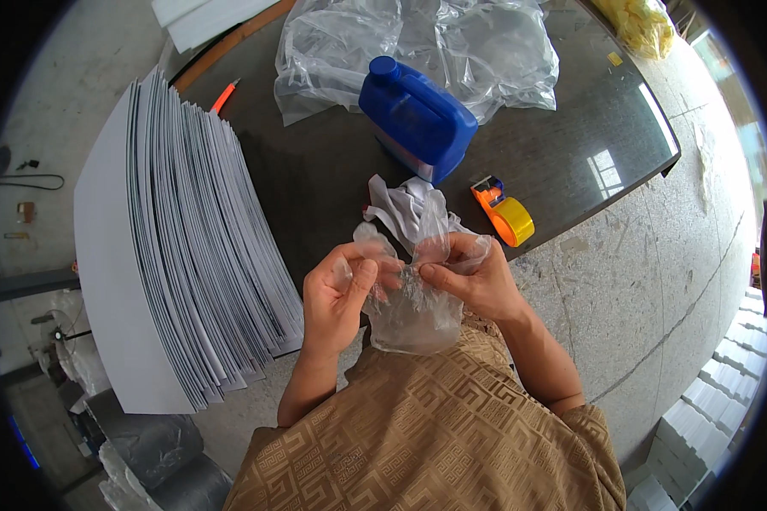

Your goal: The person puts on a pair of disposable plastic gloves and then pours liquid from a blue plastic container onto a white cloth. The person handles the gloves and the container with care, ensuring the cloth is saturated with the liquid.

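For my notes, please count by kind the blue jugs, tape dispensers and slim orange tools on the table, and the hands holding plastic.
Blue jug: 1
Tape dispenser: 1
Slim orange tool: 1
Left hand and right hand: 2
Total: 5

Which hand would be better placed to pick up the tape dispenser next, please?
Probably the right hand: the tape dispenser lies just beyond it, while the left hand is farther away. Both hold the clear plastic bag, though.
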`<act>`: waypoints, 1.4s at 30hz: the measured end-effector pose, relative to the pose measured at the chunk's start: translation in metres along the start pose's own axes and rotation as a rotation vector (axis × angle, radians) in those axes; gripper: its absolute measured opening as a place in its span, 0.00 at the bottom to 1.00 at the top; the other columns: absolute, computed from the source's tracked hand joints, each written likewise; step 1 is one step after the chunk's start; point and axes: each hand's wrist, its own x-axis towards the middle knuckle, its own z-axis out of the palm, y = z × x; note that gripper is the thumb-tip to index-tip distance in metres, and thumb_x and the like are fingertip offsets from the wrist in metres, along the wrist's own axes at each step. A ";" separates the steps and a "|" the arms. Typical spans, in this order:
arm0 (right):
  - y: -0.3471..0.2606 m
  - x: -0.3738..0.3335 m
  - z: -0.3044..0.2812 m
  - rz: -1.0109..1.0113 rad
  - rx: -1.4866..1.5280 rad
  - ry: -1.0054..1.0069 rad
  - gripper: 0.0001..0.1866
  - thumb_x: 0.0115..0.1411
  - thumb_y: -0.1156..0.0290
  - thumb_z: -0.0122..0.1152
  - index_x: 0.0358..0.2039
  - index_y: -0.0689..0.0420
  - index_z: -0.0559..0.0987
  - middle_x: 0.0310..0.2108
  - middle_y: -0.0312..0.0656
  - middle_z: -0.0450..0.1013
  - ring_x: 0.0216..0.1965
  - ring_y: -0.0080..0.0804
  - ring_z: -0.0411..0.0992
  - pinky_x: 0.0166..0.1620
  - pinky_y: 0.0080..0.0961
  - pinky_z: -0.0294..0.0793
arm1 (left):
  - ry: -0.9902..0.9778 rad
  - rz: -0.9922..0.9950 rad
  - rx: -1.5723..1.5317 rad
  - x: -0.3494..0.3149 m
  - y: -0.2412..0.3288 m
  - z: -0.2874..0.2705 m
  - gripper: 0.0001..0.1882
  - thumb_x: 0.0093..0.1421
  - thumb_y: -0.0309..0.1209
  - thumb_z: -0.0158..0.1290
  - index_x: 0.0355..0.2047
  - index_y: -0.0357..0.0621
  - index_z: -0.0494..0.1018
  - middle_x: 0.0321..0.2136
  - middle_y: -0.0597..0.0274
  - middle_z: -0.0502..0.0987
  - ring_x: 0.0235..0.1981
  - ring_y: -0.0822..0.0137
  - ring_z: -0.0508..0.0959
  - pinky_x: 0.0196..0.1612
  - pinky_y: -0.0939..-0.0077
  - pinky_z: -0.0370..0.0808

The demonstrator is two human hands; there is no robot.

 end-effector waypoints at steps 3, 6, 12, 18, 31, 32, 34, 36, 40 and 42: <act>-0.001 0.001 0.000 0.018 0.018 0.029 0.12 0.60 0.73 0.67 0.42 0.65 0.80 0.31 0.36 0.79 0.31 0.18 0.75 0.36 0.18 0.76 | 0.041 0.009 0.009 0.003 0.000 0.007 0.09 0.65 0.28 0.56 0.42 0.34 0.74 0.34 0.56 0.81 0.31 0.72 0.80 0.32 0.80 0.76; -0.004 -0.001 0.001 0.016 -0.005 0.062 0.12 0.60 0.74 0.68 0.42 0.66 0.80 0.30 0.36 0.78 0.31 0.18 0.75 0.35 0.17 0.75 | 0.027 0.043 0.039 0.006 -0.006 0.007 0.09 0.64 0.28 0.58 0.40 0.34 0.74 0.31 0.58 0.80 0.28 0.72 0.78 0.30 0.81 0.75; -0.003 -0.003 -0.002 0.016 0.013 0.088 0.12 0.60 0.76 0.67 0.43 0.66 0.79 0.30 0.36 0.77 0.30 0.18 0.74 0.34 0.17 0.75 | 0.051 0.050 0.007 0.011 -0.003 0.015 0.08 0.64 0.27 0.58 0.39 0.34 0.75 0.28 0.58 0.80 0.26 0.72 0.77 0.29 0.81 0.74; -0.001 -0.004 -0.006 -0.037 0.025 0.125 0.13 0.58 0.73 0.70 0.42 0.65 0.81 0.29 0.35 0.79 0.31 0.16 0.75 0.35 0.17 0.76 | 0.018 0.077 0.038 0.014 -0.001 0.016 0.09 0.65 0.27 0.56 0.41 0.33 0.75 0.29 0.57 0.81 0.27 0.73 0.78 0.30 0.80 0.75; -0.021 -0.007 -0.006 -0.057 -0.138 0.179 0.10 0.55 0.74 0.71 0.37 0.62 0.83 0.30 0.32 0.79 0.31 0.14 0.72 0.36 0.17 0.73 | 0.078 0.062 0.051 0.017 0.004 0.019 0.12 0.62 0.23 0.59 0.45 0.32 0.74 0.31 0.55 0.82 0.30 0.70 0.81 0.33 0.79 0.77; -0.021 -0.008 -0.006 -0.062 -0.128 0.181 0.09 0.55 0.74 0.71 0.37 0.62 0.83 0.30 0.32 0.79 0.31 0.14 0.72 0.36 0.17 0.72 | 0.077 0.067 0.051 0.017 0.004 0.020 0.12 0.62 0.23 0.59 0.45 0.33 0.74 0.31 0.55 0.82 0.30 0.71 0.81 0.33 0.79 0.77; -0.023 -0.009 -0.006 -0.108 -0.170 0.212 0.10 0.55 0.73 0.71 0.37 0.62 0.83 0.31 0.33 0.79 0.32 0.15 0.72 0.37 0.18 0.73 | 0.071 0.094 0.074 0.018 0.004 0.020 0.13 0.61 0.23 0.60 0.45 0.33 0.74 0.31 0.56 0.82 0.30 0.71 0.81 0.33 0.79 0.77; -0.028 -0.012 -0.007 -0.114 -0.207 0.231 0.11 0.55 0.75 0.71 0.38 0.62 0.83 0.31 0.34 0.79 0.34 0.16 0.73 0.39 0.20 0.73 | 0.071 0.116 0.083 0.019 0.005 0.022 0.13 0.61 0.22 0.60 0.45 0.33 0.74 0.31 0.56 0.82 0.30 0.71 0.81 0.33 0.80 0.77; -0.038 -0.017 -0.009 -0.114 -0.250 0.240 0.12 0.54 0.77 0.71 0.40 0.64 0.81 0.33 0.37 0.79 0.35 0.20 0.75 0.41 0.21 0.75 | 0.065 0.167 0.081 0.021 0.002 0.027 0.13 0.59 0.21 0.61 0.44 0.33 0.74 0.30 0.58 0.81 0.30 0.72 0.80 0.34 0.81 0.77; -0.037 -0.019 -0.011 -0.106 -0.211 0.238 0.12 0.56 0.75 0.70 0.41 0.64 0.81 0.32 0.37 0.79 0.34 0.19 0.75 0.39 0.20 0.75 | 0.057 0.176 0.075 0.021 0.002 0.028 0.13 0.59 0.20 0.61 0.44 0.33 0.74 0.31 0.59 0.80 0.30 0.72 0.80 0.35 0.81 0.77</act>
